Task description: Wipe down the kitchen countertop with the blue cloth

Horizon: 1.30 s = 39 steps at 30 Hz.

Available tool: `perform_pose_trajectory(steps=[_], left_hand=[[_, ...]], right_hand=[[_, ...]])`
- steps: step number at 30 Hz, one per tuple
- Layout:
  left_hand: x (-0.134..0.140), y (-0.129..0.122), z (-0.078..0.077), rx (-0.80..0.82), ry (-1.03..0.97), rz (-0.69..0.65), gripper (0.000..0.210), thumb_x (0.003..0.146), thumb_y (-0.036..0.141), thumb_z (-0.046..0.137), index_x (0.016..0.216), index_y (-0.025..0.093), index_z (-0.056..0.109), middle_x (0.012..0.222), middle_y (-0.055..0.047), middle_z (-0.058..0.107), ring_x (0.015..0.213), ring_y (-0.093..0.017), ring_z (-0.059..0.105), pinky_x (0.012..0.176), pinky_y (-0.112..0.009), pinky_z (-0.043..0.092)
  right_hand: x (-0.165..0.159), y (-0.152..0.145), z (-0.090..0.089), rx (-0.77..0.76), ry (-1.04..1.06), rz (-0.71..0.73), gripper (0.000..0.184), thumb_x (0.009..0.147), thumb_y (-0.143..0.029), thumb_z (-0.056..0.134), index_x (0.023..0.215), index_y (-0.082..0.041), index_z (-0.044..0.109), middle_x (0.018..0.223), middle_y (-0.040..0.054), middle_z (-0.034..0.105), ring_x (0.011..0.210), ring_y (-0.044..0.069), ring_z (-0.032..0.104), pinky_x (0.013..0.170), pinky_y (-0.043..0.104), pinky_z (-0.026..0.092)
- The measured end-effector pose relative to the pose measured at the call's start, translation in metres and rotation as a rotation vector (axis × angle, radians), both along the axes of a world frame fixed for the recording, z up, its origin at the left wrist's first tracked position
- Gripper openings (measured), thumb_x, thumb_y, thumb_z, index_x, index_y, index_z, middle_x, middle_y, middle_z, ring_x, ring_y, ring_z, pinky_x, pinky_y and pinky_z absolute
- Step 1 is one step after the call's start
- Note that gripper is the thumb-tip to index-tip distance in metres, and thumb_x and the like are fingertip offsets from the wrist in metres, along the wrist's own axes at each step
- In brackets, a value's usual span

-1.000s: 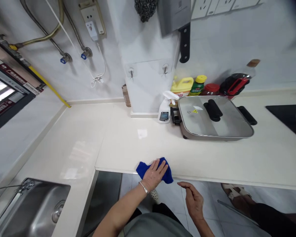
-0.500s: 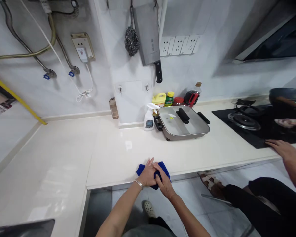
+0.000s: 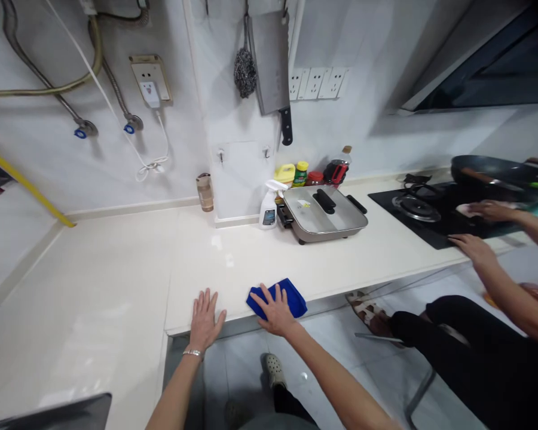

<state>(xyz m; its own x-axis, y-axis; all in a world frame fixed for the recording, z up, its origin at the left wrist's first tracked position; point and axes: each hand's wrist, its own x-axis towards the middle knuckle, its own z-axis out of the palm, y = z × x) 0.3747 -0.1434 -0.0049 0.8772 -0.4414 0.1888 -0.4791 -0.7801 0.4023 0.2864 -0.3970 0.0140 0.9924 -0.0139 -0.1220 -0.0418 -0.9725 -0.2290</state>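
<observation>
My left hand lies flat on the white countertop near its front edge, fingers spread and nothing in them; a bracelet circles that wrist. To its right, my right hand rests with outstretched fingers on top of a blue cloth. The cloth is spread at the front edge of the counter, partly covered by the hand. Behind the hands stand a white spray bottle and a rectangular electric pan with a glass lid.
At right, a co-worker's hand touches the edge of the black stove; the other wipes the stove beside a wok. Several bottles and jars stand behind the pan. A cleaver and scourer hang above. A brown cup stands by the wall.
My left hand has left the cloth and moved left onto the bare counter. My right hand has flattened out, and the bunched cloth is now more spread. The view has shifted right.
</observation>
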Motion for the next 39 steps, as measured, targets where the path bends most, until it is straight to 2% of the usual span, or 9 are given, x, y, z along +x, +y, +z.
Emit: perform_pose_trajectory(steps=[4,6,9,13,18,22,28,35,39], left_hand=[[-0.002,-0.008,-0.001,0.039,0.091,0.104,0.058,0.099,0.048,0.032,0.148,0.018,0.042,0.161,-0.012,0.028,0.152,-0.03,0.016,0.124,-0.058,0.018],[-0.001,-0.017,0.001,0.026,0.124,0.172,0.058,0.1,0.049,0.028,0.148,0.021,0.042,0.161,-0.009,0.029,0.152,-0.03,0.016,0.124,-0.059,0.016],[-0.001,-0.031,0.004,0.006,0.169,0.271,0.058,0.1,0.048,0.024,0.148,0.022,0.043,0.161,-0.008,0.029,0.152,-0.03,0.014,0.124,-0.061,0.013],[-0.004,-0.048,0.009,0.017,0.186,0.394,0.06,0.1,0.046,0.022,0.148,0.019,0.043,0.162,-0.009,0.028,0.152,-0.034,0.013,0.122,-0.064,0.013],[-0.005,-0.064,0.012,0.067,0.122,0.445,0.06,0.1,0.043,0.02,0.148,0.014,0.043,0.161,-0.011,0.03,0.151,-0.036,0.013,0.123,-0.061,0.013],[-0.006,-0.074,0.012,0.077,0.109,0.505,0.059,0.1,0.042,0.023,0.148,0.014,0.042,0.16,-0.012,0.031,0.151,-0.037,0.015,0.122,-0.061,0.016],[-0.011,-0.084,0.009,0.149,-0.108,0.502,0.059,0.1,0.041,0.023,0.146,0.011,0.044,0.157,-0.015,0.037,0.15,-0.038,0.018,0.12,-0.061,0.02],[-0.007,-0.084,0.005,0.214,-0.147,0.507,0.062,0.098,0.046,0.021,0.146,0.013,0.044,0.157,-0.014,0.038,0.148,-0.038,0.024,0.119,-0.058,0.023],[-0.006,-0.085,0.007,0.206,-0.139,0.522,0.063,0.096,0.047,0.022,0.145,0.014,0.046,0.157,-0.012,0.038,0.148,-0.036,0.025,0.119,-0.057,0.023]], right_hand=[[0.01,0.028,-0.009,-0.086,-0.017,-0.033,0.085,0.081,-0.038,0.07,0.155,-0.038,0.027,0.166,0.0053,0.013,0.146,0.052,0.009,0.112,0.076,0.011],[0.008,0.029,-0.017,-0.098,-0.057,0.007,0.084,0.083,-0.039,0.068,0.155,-0.037,0.024,0.166,0.0048,0.012,0.147,0.051,0.009,0.113,0.075,0.011],[0.001,0.014,-0.021,-0.098,-0.102,0.094,0.083,0.085,-0.036,0.067,0.155,-0.04,0.023,0.166,0.003,0.014,0.148,0.048,0.01,0.116,0.072,0.012],[-0.004,-0.02,-0.012,-0.034,-0.143,0.211,0.076,0.089,-0.033,0.063,0.154,-0.041,0.025,0.165,0.0004,0.019,0.149,0.041,0.014,0.119,0.066,0.016],[-0.006,-0.061,-0.006,0.047,-0.143,0.287,0.077,0.087,-0.031,0.066,0.154,-0.039,0.027,0.165,0.0001,0.022,0.15,0.038,0.013,0.121,0.062,0.016],[-0.01,-0.092,-0.01,0.071,-0.144,0.334,0.079,0.087,-0.028,0.067,0.154,-0.039,0.027,0.165,-0.0004,0.021,0.15,0.036,0.013,0.122,0.06,0.015],[-0.018,-0.146,-0.019,0.074,-0.143,0.352,0.079,0.086,-0.024,0.067,0.153,-0.041,0.028,0.164,-0.0014,0.024,0.15,0.033,0.013,0.122,0.06,0.014],[-0.033,-0.219,-0.036,0.029,-0.162,0.328,0.082,0.083,-0.016,0.065,0.152,-0.042,0.03,0.162,-0.0024,0.028,0.149,0.032,0.018,0.121,0.059,0.016],[-0.045,-0.265,-0.04,-0.009,-0.173,0.297,0.086,0.078,-0.014,0.067,0.152,-0.04,0.032,0.162,-0.0008,0.029,0.148,0.033,0.021,0.12,0.059,0.018]])
